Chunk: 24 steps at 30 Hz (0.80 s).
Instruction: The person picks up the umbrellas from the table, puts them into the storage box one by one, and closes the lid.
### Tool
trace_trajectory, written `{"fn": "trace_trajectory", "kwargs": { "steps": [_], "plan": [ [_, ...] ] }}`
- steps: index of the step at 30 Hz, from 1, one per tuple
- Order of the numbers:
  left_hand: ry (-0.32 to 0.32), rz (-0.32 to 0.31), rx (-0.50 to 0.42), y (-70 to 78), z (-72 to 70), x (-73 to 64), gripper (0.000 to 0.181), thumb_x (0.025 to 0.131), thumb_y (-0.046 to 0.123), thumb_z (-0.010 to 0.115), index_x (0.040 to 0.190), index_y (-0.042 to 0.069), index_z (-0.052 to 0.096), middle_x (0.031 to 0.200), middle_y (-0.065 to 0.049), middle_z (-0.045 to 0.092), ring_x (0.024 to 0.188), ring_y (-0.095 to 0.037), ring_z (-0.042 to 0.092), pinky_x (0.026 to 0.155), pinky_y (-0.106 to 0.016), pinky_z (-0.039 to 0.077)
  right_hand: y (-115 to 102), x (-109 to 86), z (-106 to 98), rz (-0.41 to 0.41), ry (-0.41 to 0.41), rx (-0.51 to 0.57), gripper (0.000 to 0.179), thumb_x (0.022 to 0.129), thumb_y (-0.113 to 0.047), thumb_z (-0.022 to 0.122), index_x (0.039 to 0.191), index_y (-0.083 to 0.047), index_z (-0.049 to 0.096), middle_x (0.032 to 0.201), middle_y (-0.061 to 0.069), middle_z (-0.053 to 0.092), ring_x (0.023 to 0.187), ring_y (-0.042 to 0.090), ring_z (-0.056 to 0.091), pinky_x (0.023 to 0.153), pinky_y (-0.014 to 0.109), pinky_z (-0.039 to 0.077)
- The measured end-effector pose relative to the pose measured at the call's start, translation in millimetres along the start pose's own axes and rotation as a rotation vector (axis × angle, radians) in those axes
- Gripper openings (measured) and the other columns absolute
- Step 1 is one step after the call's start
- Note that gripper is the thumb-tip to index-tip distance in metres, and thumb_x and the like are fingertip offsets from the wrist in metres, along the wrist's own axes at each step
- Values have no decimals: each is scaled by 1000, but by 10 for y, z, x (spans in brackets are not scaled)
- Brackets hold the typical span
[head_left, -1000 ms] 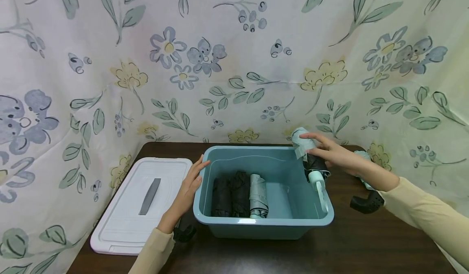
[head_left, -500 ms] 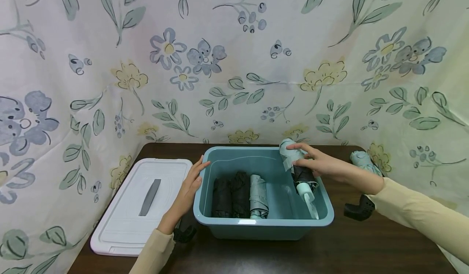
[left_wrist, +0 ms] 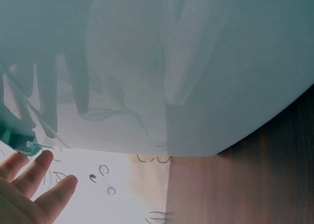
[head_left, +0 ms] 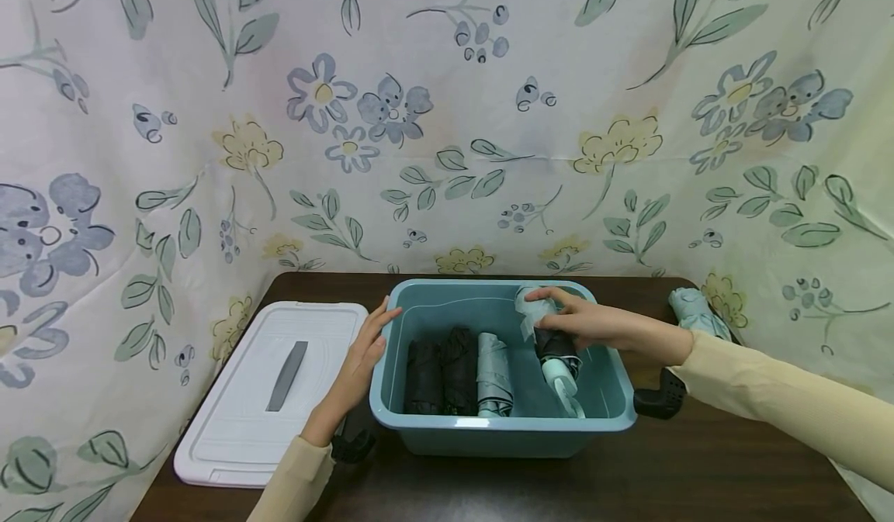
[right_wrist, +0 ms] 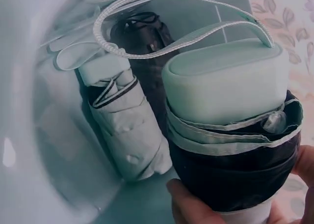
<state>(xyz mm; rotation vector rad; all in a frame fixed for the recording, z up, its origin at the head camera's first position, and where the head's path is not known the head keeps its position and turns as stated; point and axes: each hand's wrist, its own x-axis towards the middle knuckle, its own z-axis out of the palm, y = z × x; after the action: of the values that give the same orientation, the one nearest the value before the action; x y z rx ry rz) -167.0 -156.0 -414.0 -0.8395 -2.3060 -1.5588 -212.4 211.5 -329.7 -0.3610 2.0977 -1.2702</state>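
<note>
My right hand (head_left: 587, 322) grips a folded pale green umbrella (head_left: 556, 343) with a black lining, held tilted inside the right half of a blue-green plastic bin (head_left: 489, 438). In the right wrist view the umbrella's pale handle (right_wrist: 225, 84) and looped cord strap (right_wrist: 196, 44) face the camera, fingers around the body below. Two black folded umbrellas (head_left: 423, 375) and one pale green umbrella (head_left: 494, 375) lie side by side in the bin's left half. My left hand (head_left: 358, 355) rests against the bin's left rim, its fingers extended; the left wrist view shows its fingertips beside the bin wall (left_wrist: 206, 62).
A white lid (head_left: 230, 429) with a grey handle lies left of the bin. Another pale green folded umbrella (head_left: 694, 311) lies at the back right of the dark wooden table (head_left: 712, 460). A floral curtain (head_left: 447, 119) hangs behind.
My right hand has carried the pale green umbrella leftward and down, from over the bin's right rim to inside the bin. The left hand has stayed at the left rim.
</note>
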Motion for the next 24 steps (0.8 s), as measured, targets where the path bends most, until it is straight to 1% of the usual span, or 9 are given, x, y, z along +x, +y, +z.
{"fn": "trace_trajectory", "kwargs": {
  "steps": [4,9,17,20,21,24],
  "plan": [
    [-1,-6,-1,-8,2,-3,45,96,7,30,140,0,35,152,-18,14,139,-41,13,99,-69,20,1,68,33,41,-24,30,58,94,-26,51,144,-20,21,126,25,36,97,29,54,75,43,50],
    [6,-7,-4,-5,3,-6,45,96,7,31,140,0,36,152,-19,15,139,-41,13,98,-69,19,2,148,74,74,-22,25,58,94,-26,53,143,-22,22,122,23,38,91,28,57,73,42,51],
    [6,-20,-3,0,-9,-5,45,95,7,31,140,0,36,153,-17,14,139,-41,14,98,-70,19,3,241,147,68,-27,6,57,94,-24,51,142,-17,23,122,24,39,87,26,59,71,40,52],
    [-2,-13,-13,-7,-16,3,45,95,6,31,139,-2,36,152,-19,14,138,-42,14,98,-69,19,6,272,162,80,-27,14,56,94,-23,51,141,-17,23,121,24,40,86,26,59,70,40,52],
    [-7,-5,-15,-13,-19,6,44,96,5,31,139,-3,36,152,-20,14,138,-42,14,98,-69,20,9,284,168,85,-28,19,56,93,-22,51,141,-17,23,120,24,40,86,26,59,70,40,52],
    [-17,8,-27,-133,-16,6,44,96,4,32,140,0,36,153,-18,13,139,-40,13,99,-69,20,23,323,186,103,-29,29,55,93,-21,52,141,-16,24,121,23,39,87,26,58,70,40,51]
  ]
}}
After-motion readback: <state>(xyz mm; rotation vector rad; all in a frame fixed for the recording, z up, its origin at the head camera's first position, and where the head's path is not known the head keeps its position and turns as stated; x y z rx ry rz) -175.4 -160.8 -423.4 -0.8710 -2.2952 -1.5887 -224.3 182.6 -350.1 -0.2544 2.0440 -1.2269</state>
